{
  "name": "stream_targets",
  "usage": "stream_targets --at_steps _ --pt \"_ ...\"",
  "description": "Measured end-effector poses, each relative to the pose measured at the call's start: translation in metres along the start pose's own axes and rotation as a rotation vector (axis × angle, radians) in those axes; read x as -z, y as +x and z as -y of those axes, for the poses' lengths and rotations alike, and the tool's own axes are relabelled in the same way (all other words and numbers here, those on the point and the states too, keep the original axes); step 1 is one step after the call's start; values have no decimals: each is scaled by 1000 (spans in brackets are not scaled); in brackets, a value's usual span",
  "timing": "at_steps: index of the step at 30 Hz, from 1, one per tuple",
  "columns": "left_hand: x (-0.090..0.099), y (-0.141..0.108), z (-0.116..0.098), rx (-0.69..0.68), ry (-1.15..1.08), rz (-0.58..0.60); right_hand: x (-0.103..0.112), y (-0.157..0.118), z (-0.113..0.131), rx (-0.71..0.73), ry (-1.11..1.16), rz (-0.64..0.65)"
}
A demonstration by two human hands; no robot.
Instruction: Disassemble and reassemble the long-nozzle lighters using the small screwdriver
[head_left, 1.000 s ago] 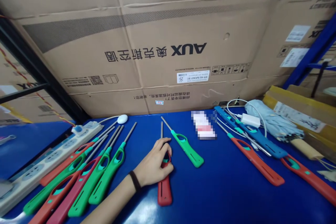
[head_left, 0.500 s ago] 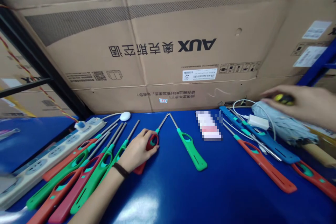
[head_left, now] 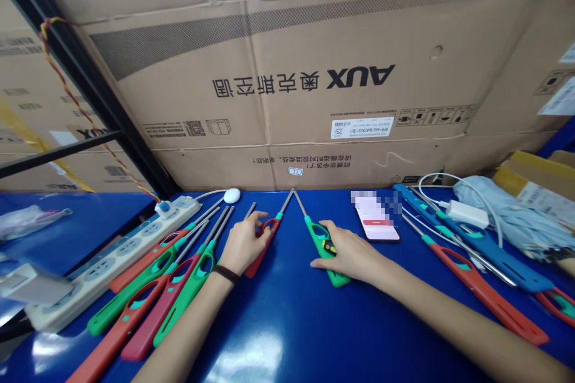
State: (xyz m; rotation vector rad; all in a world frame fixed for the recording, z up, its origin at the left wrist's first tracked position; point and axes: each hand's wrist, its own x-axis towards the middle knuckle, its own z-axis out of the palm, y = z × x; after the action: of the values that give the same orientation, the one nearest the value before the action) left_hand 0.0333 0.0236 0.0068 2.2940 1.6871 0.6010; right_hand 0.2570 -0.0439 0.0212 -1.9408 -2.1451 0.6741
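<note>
My left hand (head_left: 245, 245) has its curled fingertips at the ring of the red lighter (head_left: 256, 266), which slants on the blue table (head_left: 278, 323). Another lighter's metal tube (head_left: 250, 210) pokes out behind that hand. My right hand (head_left: 350, 254) is closed on a small black-and-yellow object (head_left: 329, 246), mostly hidden by the fingers. It is over the middle of the green lighter (head_left: 339, 279), with thumb and index finger on either side of the handle. The two lighters' metal tips meet near the cardboard.
Several lighters (head_left: 144, 338) and a power strip (head_left: 108, 266) lie on the left. A phone (head_left: 380, 228) lies beyond my right hand. Farther right are an orange lighter (head_left: 489, 290), blue lighters (head_left: 498, 254), a white charger (head_left: 467, 214) and light-blue cloth (head_left: 512, 215). Cardboard (head_left: 287, 30) stands behind.
My right hand has moved left from the cloth to the green lighter, carrying the black-and-yellow object. My left hand remains at the red lighter. The camera view has shifted left.
</note>
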Motion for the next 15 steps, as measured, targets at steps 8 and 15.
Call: stream_targets --at_steps 8,15 --pt "1 -1 1 8 -2 -20 -6 7 -7 -30 41 -65" --pt "1 -2 -2 23 -33 -17 12 -27 -16 227 217 -265"
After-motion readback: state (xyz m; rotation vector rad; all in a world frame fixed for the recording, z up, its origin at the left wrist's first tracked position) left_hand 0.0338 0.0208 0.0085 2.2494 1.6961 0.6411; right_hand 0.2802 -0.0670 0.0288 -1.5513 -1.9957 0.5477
